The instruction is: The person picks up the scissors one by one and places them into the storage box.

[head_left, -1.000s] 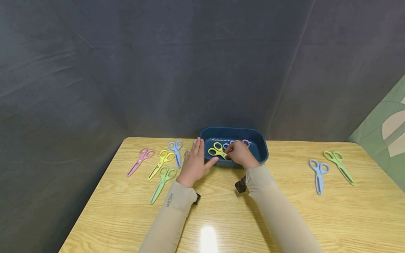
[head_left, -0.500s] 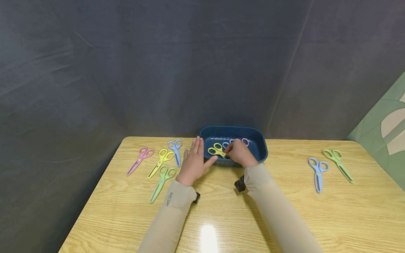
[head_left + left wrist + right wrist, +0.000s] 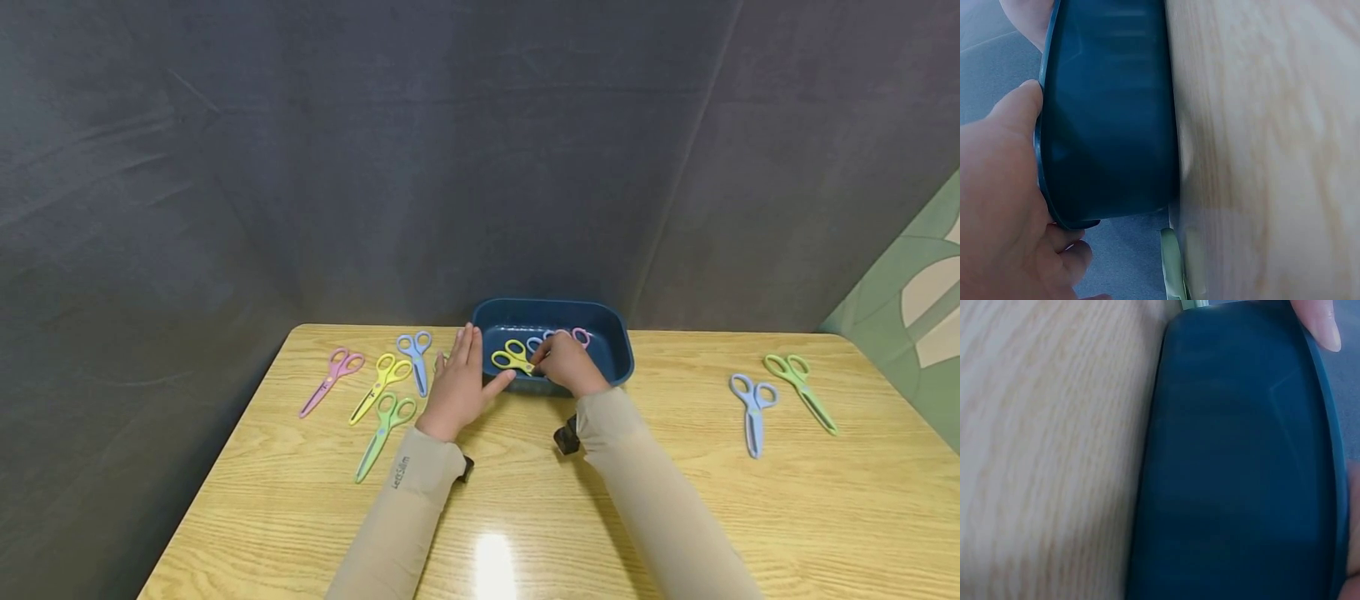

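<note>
A dark blue plastic bin [image 3: 555, 312] stands at the table's far edge, with yellow scissors [image 3: 512, 357] and the handles of blue and pink scissors [image 3: 581, 337] inside. My left hand [image 3: 456, 392] lies against the bin's left end, fingers straight and thumb spread over the front rim; the left wrist view shows the thumb [image 3: 1019, 106] on the rim. My right hand [image 3: 567, 362] reaches over the front rim and pinches the yellow scissors at the blade end, their handles pointing left. That hand hides the grip point and part of the other scissors.
Left of the bin lie pink scissors [image 3: 333, 381], yellow scissors [image 3: 380, 387], blue scissors [image 3: 417, 362] and green scissors [image 3: 386, 436]. More green scissors [image 3: 441, 360] are mostly hidden behind my left hand. Blue [image 3: 754, 414] and green scissors [image 3: 802, 392] lie at right. A dark curtain [image 3: 480, 167] hangs behind.
</note>
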Demonstrator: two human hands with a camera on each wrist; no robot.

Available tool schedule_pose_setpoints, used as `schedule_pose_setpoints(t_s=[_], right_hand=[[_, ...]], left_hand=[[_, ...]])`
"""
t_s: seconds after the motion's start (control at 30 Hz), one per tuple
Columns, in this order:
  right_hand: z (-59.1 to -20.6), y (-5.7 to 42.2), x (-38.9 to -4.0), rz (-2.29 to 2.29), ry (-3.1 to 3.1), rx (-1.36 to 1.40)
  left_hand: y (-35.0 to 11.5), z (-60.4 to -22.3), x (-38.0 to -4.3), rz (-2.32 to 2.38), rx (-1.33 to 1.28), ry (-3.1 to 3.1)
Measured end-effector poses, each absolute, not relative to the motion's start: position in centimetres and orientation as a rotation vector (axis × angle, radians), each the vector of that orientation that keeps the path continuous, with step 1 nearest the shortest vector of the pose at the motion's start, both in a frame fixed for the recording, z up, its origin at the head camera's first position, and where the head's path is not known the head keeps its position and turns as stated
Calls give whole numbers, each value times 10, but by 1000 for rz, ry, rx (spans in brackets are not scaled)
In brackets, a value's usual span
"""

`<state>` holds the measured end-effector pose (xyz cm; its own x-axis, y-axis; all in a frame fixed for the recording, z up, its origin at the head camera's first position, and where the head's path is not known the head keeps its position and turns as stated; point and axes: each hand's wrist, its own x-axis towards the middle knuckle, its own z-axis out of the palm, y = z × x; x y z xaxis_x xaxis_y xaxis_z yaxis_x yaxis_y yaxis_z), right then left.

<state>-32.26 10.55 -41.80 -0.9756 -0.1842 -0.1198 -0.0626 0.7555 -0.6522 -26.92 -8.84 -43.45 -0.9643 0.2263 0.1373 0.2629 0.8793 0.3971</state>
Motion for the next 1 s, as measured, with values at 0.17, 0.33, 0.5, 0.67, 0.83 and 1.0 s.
schedule_pose_setpoints(t_s=[0.17,0.33,0.5,0.67,0.83,1.0], right_hand=[[-420,105,-324,-1020,2786,-189],[-420,105,-324,-1015,2772,-158],[-420,105,-324,-990,2778,-166],[-420,105,-324,-985,2788,-176],[-419,105,-323,-978,2793,-175],[-420,106,-323,-987,2812,-181]], left_hand=[[-88,-435,-270,-633,-389,-2957],[-88,-435,-269,-634,-388,-2958],[-88,-436,-270,-635,-382,-2965],[-89,-437,-271,-638,-384,-2960],[-89,-438,-271,-636,-386,-2960],[-88,-437,-270,-648,-385,-2963]])
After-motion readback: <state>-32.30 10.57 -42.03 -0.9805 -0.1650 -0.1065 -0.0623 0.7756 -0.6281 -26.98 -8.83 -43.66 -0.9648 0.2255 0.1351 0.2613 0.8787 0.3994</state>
